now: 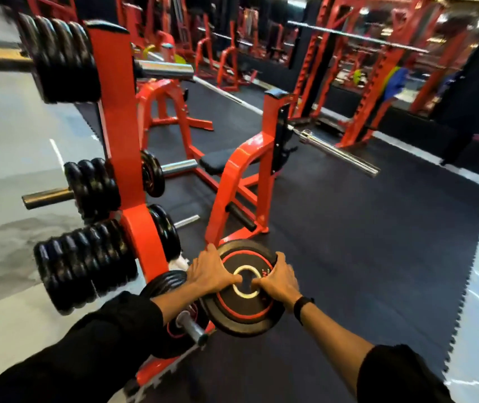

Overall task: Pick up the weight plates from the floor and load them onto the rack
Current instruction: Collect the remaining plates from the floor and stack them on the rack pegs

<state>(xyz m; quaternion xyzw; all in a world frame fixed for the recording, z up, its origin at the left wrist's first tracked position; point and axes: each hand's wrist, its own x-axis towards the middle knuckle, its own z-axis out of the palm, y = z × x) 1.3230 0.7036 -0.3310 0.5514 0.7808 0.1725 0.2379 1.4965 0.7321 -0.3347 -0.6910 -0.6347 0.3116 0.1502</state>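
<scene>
**Plate in hand, close to the bottom peg**

A black weight plate [242, 289] with a red ring and a white collar around its centre hole is off the floor, held face-up and tilted between both hands. The left hand [210, 271] grips the rim on its left side with the thumb reaching into the centre hole; the right hand [276, 279] closes on the opposite rim, thumb also at the hole, a dark band on the wrist. Both hands are clamped on the plate, so its weight rests wholly on them.

Just beside the plate, lower left, a short steel peg [192, 327] juts from the foot of the red plate rack [119, 135]. A similar red-marked plate [174, 312] already sits on that peg, with bare peg end showing. The held plate's hole is not yet lined up with the peg; the plate lies near it, not on it.

Higher on the rack, the left-side pegs carry thick stacks of black plates [84, 266], and the right side holds a few thinner ones with room left over. A red bench frame [241, 181] stands behind on the dark rubber floor mat [363, 242].

By my reading, the task is well advanced: most plates appear racked, no loose plate shows on the visible floor, and this one still needs turning upright and sliding on.
</scene>
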